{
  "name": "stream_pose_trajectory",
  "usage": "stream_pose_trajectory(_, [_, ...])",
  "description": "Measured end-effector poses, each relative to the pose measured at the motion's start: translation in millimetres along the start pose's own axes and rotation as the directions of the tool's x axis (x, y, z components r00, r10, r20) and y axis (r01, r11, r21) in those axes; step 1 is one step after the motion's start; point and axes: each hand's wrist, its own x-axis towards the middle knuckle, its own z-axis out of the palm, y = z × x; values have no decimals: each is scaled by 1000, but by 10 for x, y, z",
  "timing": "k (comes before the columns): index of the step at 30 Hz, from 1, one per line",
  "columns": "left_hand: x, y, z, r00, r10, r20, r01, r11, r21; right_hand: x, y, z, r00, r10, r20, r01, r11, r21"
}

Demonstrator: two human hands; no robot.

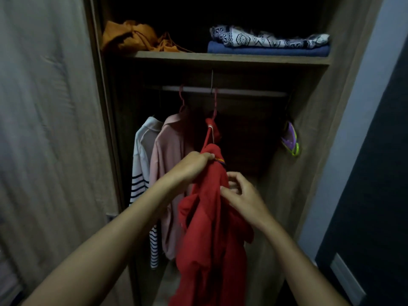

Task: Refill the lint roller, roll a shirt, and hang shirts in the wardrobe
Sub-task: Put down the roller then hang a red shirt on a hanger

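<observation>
Both hands gripped the red shirt: left hand pinching its collar, right hand its front. Shirt sat lopsided; tugging could slip it off the hanger.

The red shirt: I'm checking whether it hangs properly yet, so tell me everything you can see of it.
The red shirt is a soft, matte fabric with a small striped trim near the collar. It hangs bunched and twisted on a red hanger hooked over the wardrobe rail, right of a pink shirt. The left hand pinches it near the collar; the right hand pinches its front edge.
</observation>
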Motion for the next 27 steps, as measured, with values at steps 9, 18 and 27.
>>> stream_pose_trajectory(9, [178, -85, -325, 958, 21, 286, 13, 993, -118, 227, -155, 216, 999, -54, 11, 54, 992, -113])
stream_pose_trajectory(18, [214, -456, -543, 906, 212, 367, -256, 964, 75, 453, -23, 288, 971, -63, -232, 22, 984, -177])
stream_pose_trajectory(27, [316, -1614, -442, 898, 252, 361, -409, 783, 470, 544, -36, 121, 911, 120, -395, -58, 984, 167])
